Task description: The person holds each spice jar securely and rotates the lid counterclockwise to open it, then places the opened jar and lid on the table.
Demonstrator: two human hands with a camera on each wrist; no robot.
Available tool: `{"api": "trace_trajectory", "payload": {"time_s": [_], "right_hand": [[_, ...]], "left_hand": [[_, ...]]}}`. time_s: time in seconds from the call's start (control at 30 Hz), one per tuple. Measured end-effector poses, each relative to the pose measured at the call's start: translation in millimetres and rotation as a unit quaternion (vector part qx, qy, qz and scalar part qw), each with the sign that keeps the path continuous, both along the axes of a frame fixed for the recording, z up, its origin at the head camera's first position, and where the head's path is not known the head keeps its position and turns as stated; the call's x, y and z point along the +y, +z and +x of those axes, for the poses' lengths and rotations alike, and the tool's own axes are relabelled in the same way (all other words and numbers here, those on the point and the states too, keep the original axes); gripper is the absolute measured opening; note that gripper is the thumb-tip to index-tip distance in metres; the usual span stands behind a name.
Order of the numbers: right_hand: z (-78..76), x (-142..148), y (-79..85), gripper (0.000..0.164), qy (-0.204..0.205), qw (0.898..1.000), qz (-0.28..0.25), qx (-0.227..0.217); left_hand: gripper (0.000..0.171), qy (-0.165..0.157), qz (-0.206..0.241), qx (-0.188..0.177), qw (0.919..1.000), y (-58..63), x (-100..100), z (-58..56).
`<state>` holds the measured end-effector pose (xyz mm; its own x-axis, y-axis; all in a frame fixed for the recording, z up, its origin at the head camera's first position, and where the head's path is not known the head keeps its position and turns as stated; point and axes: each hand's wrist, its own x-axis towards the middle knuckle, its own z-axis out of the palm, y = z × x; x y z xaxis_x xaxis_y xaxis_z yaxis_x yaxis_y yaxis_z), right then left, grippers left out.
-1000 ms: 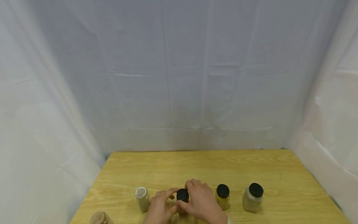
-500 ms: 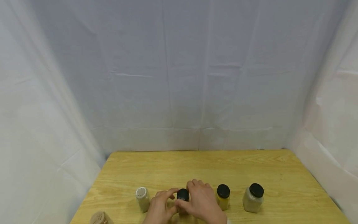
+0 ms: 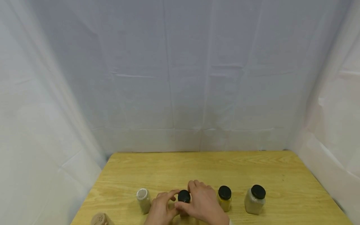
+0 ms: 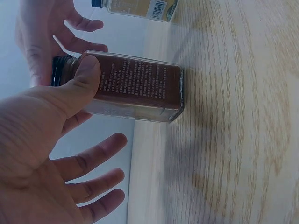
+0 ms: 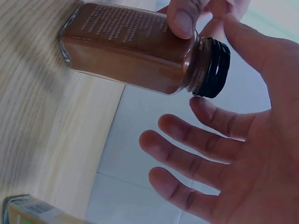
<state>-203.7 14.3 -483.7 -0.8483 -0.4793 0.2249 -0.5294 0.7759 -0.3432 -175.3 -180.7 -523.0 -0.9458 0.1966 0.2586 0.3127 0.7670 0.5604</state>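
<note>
A glass spice jar of reddish-brown powder stands upright on the table between the hands. My left hand pinches it below the neck with thumb and forefinger; the other fingers are spread. The black lid sits on the jar's mouth. Around that lid is my right hand. In the right wrist view its forefinger touches the lid's edge, the thumb shows a small gap from it, and the remaining fingers are loosely extended. A white-topped shaker stands just left of the left hand.
Right of the hands stand a black-lidded jar of yellow powder and a larger black-lidded jar of pale contents. A tan perforated-top shaker is cut off at the lower left. The wooden table ends before white sheeting.
The right thumb has slid slightly left across the near side of the lid. The left hand keeps its hold, and the jar stays in place.
</note>
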Motion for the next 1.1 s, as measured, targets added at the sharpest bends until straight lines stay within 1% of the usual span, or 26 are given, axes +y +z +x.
{"api": "trace_trajectory", "payload": {"time_s": [0.07,0.23,0.27,0.33,0.43,0.47,0.5,0.57,0.63,0.7,0.77,0.8,0.87,1.0,1.07,1.1], "right_hand": [[0.0,0.7,0.2,0.056,0.005,1.0,-0.002,-0.009],[-2.0,1.5,0.8,0.039,0.039,0.999,-0.013,-0.036],[-2.3,1.4,0.4,0.04,0.043,0.998,-0.014,-0.037],[-2.4,1.0,-0.5,0.048,0.043,0.998,-0.015,-0.037],[-1.8,-0.2,-2.5,0.062,0.024,0.999,-0.009,-0.021],[-1.5,-0.7,-3.1,0.066,0.016,1.0,-0.008,-0.015],[-1.3,-1.1,-3.6,0.065,0.009,1.0,-0.005,-0.009],[-1.1,-1.6,-4.2,0.06,0.002,1.0,-0.002,0.001],[-1.4,-1.8,-3.8,0.052,0.006,1.0,-0.004,0.0],[-1.8,-1.5,-2.8,0.044,0.022,1.0,-0.008,-0.01],[-2.4,-1.3,-1.9,0.039,0.039,0.999,-0.016,-0.023],[-2.8,-1.3,-1.8,0.039,0.044,0.998,-0.018,-0.027],[-3.3,-1.2,-1.8,0.044,0.047,0.998,-0.022,-0.03],[-3.1,-1.2,-3.1,0.061,0.019,1.0,-0.018,-0.006],[-2.3,-1.0,-3.5,0.064,0.006,1.0,-0.012,0.005],[-2.2,-0.9,-3.7,0.062,0.004,1.0,-0.009,0.009]], "left_hand": [[0.049,-0.001,-0.001,0.001,1.0,0.1,0.2,-0.1],[0.051,0.003,0.001,0.004,1.0,0.0,0.5,-0.1],[0.052,0.004,0.003,0.003,1.0,0.1,0.6,0.1],[0.053,0.004,0.003,0.007,1.0,-0.2,0.5,0.5],[0.052,0.003,0.003,0.015,0.9999,-0.5,0.7,1.2],[0.051,0.003,0.002,0.017,0.9999,-0.7,0.9,1.1],[0.051,0.004,0.001,0.017,0.9999,-0.8,1.1,1.1],[0.05,0.005,0.0,0.015,0.9999,-0.6,1.4,0.7],[0.05,0.005,0.002,0.006,1.0,-0.1,1.5,0.5],[0.051,0.004,0.003,0.001,1.0,0.1,1.3,0.4],[0.051,0.001,0.004,0.001,1.0,0.5,1.1,0.5],[0.052,0.001,0.006,-0.003,1.0,0.7,1.0,0.7],[0.052,-0.001,0.005,0.002,1.0,0.5,0.9,0.8],[0.05,0.001,0.003,0.01,0.9999,0.3,1.1,1.5],[0.049,0.002,0.001,0.01,0.9999,-0.3,1.1,1.5],[0.049,0.002,0.001,0.009,1.0,-0.2,1.1,1.6]]}}
